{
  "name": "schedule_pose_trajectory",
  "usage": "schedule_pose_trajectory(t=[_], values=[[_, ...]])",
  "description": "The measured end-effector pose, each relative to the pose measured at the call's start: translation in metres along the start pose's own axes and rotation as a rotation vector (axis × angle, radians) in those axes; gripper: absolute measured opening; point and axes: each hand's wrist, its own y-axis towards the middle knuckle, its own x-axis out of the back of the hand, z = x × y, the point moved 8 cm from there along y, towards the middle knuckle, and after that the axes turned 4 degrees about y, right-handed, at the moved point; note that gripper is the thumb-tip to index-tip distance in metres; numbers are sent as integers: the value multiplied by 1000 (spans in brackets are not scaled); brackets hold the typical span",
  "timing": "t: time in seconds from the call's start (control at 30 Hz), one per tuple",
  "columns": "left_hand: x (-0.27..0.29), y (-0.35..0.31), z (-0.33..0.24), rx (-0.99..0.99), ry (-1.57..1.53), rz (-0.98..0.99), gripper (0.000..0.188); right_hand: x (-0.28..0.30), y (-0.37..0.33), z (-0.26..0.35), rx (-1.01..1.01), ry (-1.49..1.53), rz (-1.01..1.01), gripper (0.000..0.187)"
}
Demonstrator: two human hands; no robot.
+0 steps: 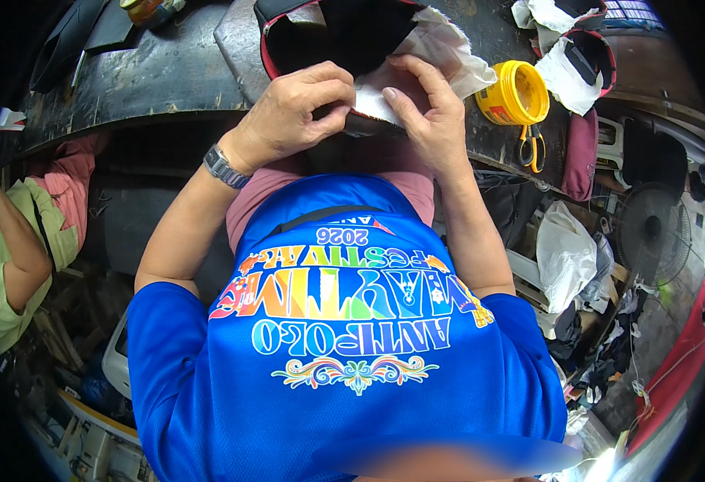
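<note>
At the table's near edge lies a curved black piece with a red rim [266, 52] and white fabric [453, 52] along its right side. My left hand [300, 108] is closed, its thumb and fingers pinched at the near edge where the white fabric meets the rim. My right hand [429, 112] grips the white fabric, thumb and bent forefinger on it a little apart. What lies under my fingertips is partly hidden. To the right of my right hand stands an uncapped yellow plastic jar [521, 92].
Yellow-handled scissors [532, 151] lie below the jar. Similar red-edged black pieces with white fabric [571, 76] rest at the far right. The dark worktable [168, 68] holds black sheets and another jar [148, 10] at far left. A co-worker's arm [19, 241] is at left, a fan [654, 233] at right.
</note>
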Motion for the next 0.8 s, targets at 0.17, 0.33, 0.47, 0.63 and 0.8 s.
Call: schedule_pose_trajectory(t=[0.17,0.33,0.47,0.63,0.8], values=[[-3,-5,-3,-40,12,12,11,-4,-3,-3,-27,-27,69,31],[-6,-16,-9,-114,134,-37,17,-14,-8,7,165,-288,64,28],[-7,-20,-7,-109,110,-22,18,-18,-14,7,185,-378,33,28],[4,-21,-8,-73,-17,-49,18,-23,-23,7,214,-470,40,27],[21,-32,22,250,-334,-284,14,-30,-32,0,223,-443,64,29]])
